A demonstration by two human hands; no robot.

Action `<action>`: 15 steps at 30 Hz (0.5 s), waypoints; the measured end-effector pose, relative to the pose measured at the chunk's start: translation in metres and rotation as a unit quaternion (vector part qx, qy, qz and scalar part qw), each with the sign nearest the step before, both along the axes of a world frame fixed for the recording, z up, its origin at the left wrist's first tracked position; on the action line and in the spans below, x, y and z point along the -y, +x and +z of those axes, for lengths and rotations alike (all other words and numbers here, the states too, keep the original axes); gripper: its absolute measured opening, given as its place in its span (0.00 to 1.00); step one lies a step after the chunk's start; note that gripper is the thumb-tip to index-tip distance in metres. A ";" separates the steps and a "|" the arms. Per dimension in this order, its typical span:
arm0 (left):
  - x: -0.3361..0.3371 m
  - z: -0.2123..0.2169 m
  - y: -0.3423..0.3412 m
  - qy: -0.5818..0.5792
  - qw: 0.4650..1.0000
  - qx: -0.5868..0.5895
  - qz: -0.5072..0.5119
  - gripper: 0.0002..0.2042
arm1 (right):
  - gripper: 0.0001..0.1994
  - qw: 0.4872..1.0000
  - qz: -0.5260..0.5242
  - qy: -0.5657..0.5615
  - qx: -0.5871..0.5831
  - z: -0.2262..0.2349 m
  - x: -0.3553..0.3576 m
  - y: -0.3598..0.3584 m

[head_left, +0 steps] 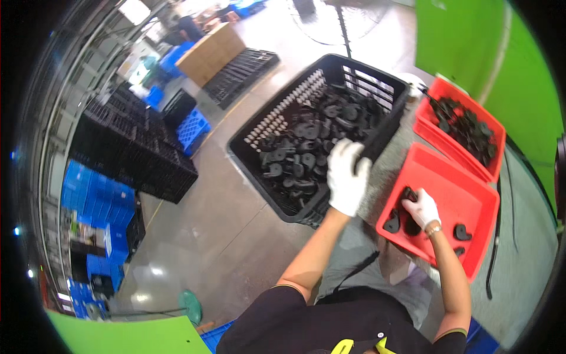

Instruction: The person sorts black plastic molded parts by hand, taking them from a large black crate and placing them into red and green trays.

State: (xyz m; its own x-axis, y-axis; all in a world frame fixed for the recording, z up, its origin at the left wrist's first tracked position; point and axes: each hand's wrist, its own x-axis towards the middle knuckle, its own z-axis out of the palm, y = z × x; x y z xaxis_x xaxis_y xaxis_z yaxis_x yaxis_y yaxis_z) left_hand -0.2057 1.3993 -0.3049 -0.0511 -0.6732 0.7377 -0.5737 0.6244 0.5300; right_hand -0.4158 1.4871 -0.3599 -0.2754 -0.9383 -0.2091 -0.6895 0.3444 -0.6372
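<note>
My left hand (346, 177), in a white glove, reaches over the near right side of a large black basket (271, 112). Its fingers are stretched out and slightly apart, with nothing visible in them. Inside the basket lies a heap of black molded parts (309, 138) with rounded ends. My right hand (423, 209), also gloved in white, is in a shallow red tray (466, 189), its fingers closed on a black molded part (409, 193). Another black part (391, 223) lies by the tray's left side, and a further one (462, 232) rests right of my right hand.
Behind the red tray stands a red bin (495, 127) heaped with small black parts. A green panel (448, 41) rises beyond it. At left are stacked black crates (135, 147), blue crates (94, 192) and a cardboard box (212, 53) near a black pallet (242, 76).
</note>
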 end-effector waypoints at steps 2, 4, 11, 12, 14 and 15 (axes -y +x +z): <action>-0.029 0.006 -0.010 0.129 0.982 -0.093 -0.100 0.17 | 0.18 0.994 -0.055 -0.034 0.089 -0.015 -0.001 -0.003; -0.054 -0.002 -0.018 0.256 0.933 -0.177 -0.180 0.18 | 0.16 0.980 -0.059 -0.105 0.158 -0.014 -0.002 -0.003; -0.089 -0.015 -0.052 0.452 0.787 -0.259 -0.331 0.22 | 0.11 0.925 -0.149 -0.275 0.214 0.054 -0.039 0.032; -0.091 -0.013 -0.055 0.470 0.758 -0.298 -0.341 0.20 | 0.11 0.922 -0.156 -0.269 0.230 0.052 -0.046 0.032; -0.091 -0.016 -0.060 0.481 0.736 -0.325 -0.349 0.20 | 0.10 0.916 -0.157 -0.280 0.240 0.052 -0.054 0.041; -0.093 -0.018 -0.060 0.493 0.711 -0.350 -0.358 0.19 | 0.10 0.909 -0.162 -0.290 0.251 0.052 -0.059 0.045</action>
